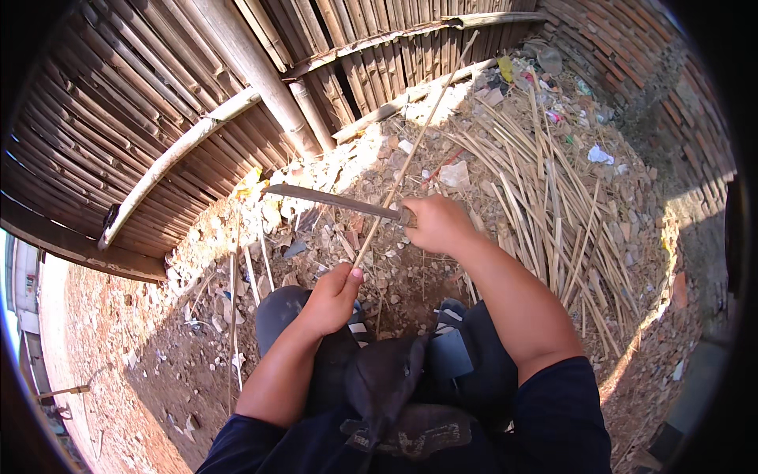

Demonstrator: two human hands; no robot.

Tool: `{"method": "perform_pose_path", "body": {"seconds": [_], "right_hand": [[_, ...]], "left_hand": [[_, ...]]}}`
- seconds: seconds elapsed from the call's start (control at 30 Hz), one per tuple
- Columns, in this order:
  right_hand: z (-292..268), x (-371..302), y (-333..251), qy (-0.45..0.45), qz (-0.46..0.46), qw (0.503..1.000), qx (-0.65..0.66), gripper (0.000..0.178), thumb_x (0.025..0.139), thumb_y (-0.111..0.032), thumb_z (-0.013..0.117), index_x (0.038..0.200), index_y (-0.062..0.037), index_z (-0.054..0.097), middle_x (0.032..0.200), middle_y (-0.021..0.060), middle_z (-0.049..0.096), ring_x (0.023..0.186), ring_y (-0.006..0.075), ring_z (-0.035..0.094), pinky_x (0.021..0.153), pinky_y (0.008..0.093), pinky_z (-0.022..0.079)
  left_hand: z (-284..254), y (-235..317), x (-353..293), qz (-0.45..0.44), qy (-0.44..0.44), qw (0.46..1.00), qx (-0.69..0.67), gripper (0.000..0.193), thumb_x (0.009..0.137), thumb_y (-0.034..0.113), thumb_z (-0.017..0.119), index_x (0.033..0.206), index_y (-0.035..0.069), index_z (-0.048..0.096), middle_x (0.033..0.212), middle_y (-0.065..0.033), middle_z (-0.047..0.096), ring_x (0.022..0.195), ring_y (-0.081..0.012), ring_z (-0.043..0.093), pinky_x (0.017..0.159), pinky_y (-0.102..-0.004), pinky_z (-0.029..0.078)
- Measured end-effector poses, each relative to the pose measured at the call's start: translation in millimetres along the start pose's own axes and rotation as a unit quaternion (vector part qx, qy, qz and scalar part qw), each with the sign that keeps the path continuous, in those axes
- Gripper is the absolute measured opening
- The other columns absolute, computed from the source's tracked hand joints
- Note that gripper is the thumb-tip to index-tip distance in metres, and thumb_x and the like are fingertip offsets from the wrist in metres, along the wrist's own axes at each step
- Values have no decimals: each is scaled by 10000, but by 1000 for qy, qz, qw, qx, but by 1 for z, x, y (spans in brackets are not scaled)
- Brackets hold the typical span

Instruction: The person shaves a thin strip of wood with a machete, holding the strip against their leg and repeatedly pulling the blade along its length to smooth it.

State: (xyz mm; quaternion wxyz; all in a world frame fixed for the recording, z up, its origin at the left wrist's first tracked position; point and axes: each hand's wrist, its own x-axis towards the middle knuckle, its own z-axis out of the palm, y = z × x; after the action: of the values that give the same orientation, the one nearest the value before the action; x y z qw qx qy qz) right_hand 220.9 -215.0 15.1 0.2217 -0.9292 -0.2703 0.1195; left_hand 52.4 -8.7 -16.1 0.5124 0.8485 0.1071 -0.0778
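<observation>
My left hand point(331, 300) is closed round the near end of a long thin bamboo strip point(421, 143), its thumb lying along the strip. The strip slants away from me, up and to the right, toward the bamboo wall. In my right hand point(439, 224) is the handle of a machete point(332, 199), gripped in a fist. Its long dark blade points left and crosses the strip a little beyond my left hand. Whether the blade's edge bites into the strip, I cannot tell. Both hands are in front of my bent knees.
Many split bamboo strips point(553, 213) lie in a loose heap on the right. Ahead and to the left rises a bamboo wall point(158, 95) with a thick post point(260, 71). A brick wall point(671, 87) bounds the right. Stones and litter cover the ground; several thin sticks point(234, 316) are at my left.
</observation>
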Motion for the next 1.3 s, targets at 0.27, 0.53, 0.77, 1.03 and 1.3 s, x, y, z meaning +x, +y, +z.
{"method": "perform_pose_path", "body": {"seconds": [0.27,0.53,0.77,1.03,1.3], "right_hand": [[1,8,27,33,21,999,22,448,777,-237,706,1211,-132,677,928,198,712,930,394,682,829,490,548],[-3,3,26,35,25,999,19,375,767,-226,696,1118,-96,682,957,204,706,932,372,693,820,483,559],[5,4,10,35,-9,999,23,420,764,-235,710,1171,-134,683,931,193,711,917,365,698,800,482,560],[-18,0,21,32,43,998,13,424,781,-220,694,1192,-120,669,939,206,706,898,380,692,790,481,561],[-10,1,20,49,20,998,31,352,769,-221,704,1117,-170,701,911,189,707,893,370,695,767,495,555]], "left_hand": [[3,5,-1,-8,-30,1000,-3,381,1065,319,484,866,-3,529,679,-131,547,631,-226,528,616,-411,444],[6,3,-3,-7,-36,999,-3,380,1067,323,484,883,-4,539,692,-122,545,640,-217,515,627,-395,446],[1,8,1,-30,-25,999,-29,364,1071,311,478,913,-8,558,682,-100,523,656,-183,502,628,-382,439],[7,6,-6,-10,-50,999,-11,357,1074,302,470,905,-5,539,715,-111,540,677,-204,512,647,-383,442],[8,8,-3,-19,-39,999,-22,361,1072,297,478,881,-4,531,704,-103,527,668,-194,495,639,-381,439]]}}
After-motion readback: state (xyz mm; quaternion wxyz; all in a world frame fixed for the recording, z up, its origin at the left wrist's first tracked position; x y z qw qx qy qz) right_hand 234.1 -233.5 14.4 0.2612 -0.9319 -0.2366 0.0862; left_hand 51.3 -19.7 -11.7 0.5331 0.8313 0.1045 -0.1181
